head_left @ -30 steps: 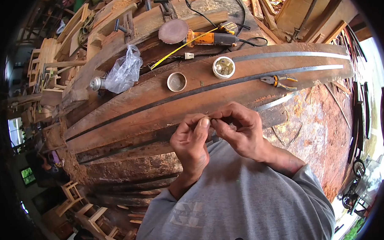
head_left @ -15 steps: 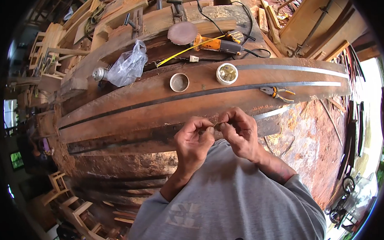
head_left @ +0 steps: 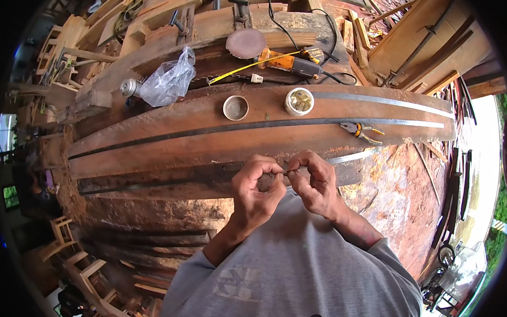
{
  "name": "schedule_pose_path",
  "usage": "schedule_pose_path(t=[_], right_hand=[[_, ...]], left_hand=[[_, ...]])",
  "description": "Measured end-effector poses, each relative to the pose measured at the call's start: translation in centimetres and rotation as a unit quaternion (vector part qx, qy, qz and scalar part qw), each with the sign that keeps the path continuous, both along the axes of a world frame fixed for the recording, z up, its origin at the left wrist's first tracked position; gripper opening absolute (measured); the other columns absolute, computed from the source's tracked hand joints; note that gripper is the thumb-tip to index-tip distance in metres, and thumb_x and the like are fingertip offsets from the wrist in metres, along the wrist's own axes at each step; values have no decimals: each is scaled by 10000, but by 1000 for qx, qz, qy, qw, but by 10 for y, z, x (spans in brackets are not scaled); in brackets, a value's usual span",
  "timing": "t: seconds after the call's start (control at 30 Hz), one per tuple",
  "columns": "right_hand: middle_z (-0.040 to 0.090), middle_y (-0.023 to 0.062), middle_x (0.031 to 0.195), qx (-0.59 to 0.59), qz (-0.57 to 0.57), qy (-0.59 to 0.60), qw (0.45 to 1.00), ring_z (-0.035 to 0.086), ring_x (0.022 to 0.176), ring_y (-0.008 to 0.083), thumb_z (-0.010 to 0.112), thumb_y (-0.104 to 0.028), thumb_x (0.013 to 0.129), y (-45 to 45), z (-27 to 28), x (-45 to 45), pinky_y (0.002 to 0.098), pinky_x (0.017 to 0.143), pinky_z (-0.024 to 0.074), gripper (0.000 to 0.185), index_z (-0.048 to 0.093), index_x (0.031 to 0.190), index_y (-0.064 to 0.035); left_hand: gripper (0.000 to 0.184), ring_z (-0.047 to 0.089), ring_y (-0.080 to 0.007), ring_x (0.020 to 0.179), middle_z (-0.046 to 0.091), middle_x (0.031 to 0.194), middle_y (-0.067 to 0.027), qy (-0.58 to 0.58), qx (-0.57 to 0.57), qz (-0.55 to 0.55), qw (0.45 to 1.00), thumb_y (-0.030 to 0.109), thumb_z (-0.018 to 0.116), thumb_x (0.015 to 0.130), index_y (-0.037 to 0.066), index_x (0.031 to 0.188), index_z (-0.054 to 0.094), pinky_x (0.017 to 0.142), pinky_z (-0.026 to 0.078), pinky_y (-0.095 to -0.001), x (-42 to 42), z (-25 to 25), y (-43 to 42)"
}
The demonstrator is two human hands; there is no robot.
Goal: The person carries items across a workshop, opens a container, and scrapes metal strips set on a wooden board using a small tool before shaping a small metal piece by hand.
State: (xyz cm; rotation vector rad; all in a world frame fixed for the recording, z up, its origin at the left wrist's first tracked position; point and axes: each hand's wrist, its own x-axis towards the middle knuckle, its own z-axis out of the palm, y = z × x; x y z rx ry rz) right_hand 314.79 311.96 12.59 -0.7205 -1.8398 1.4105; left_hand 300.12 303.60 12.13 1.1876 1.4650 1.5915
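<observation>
My left hand [head_left: 255,189] and my right hand [head_left: 313,184] are raised close together in front of my chest, above the near edge of the boards. Thumb and fingers are pinched on each, and a tiny thin dark piece seems to span the gap between the fingertips; its kind is too small to make out. Beyond them on the brown wooden board [head_left: 153,162] stands a white tub [head_left: 299,102] with pale yellowish contents. A round lid [head_left: 235,107] lies left of the tub. Pliers [head_left: 362,132] with yellow-black handles rest to the right, across a metal strip [head_left: 397,123].
Farther back lie an orange angle grinder [head_left: 289,62] with a round disc [head_left: 246,43], a yellow tape measure [head_left: 234,73] and a clear plastic bag [head_left: 168,80]. Black cords trail behind the grinder. Wooden frames [head_left: 90,270] stand at lower left, and a motorcycle [head_left: 453,269] at lower right.
The view has shifted slightly. Both hands stay pinched near each other, with the fingertips a little farther apart and the left fingers curled differently.
</observation>
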Motion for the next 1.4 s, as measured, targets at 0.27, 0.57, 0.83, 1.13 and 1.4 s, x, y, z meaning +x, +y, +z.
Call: schedule_pose_path(t=[0.27,0.57,0.83,1.13,1.4], right_hand=[[651,125,914,268,19,-107,957,641,774,291,745,29,747,3,7,-1,381,665,529,231,663,954,-35],[630,99,908,284,46,-131,949,613,754,285,725,6,728,5,16,-5,386,680,516,226,633,930,-34],[653,111,915,143,92,-53,984,633,792,286,689,50,722,15,20,-5,373,696,519,233,646,938,-29],[679,117,946,75,79,-41,993,659,850,279,706,24,748,10,16,-4,368,746,535,213,665,953,-19],[692,113,923,9,84,-48,995,674,853,237,677,57,737,9,11,-1,340,766,537,191,682,918,0]], left_hand=[[181,639,-265,808,645,888,-127,192,-1,-18,981,-93,671,741,-7,897,638,724,525,-349,-12,1,-1],[182,646,-275,815,650,886,-112,231,7,-20,973,-79,719,729,2,878,653,714,526,-361,-20,10,-5],[248,629,-281,856,653,920,-94,229,22,-53,972,-65,750,724,23,931,649,755,512,-378,-29,22,-6],[213,662,-234,825,654,914,-103,152,0,-19,988,-82,715,718,6,899,644,735,538,-329,-21,13,-7],[160,662,-188,785,661,856,-99,87,-43,-29,995,-81,704,717,-12,848,641,730,531,-296,-18,10,-9]])
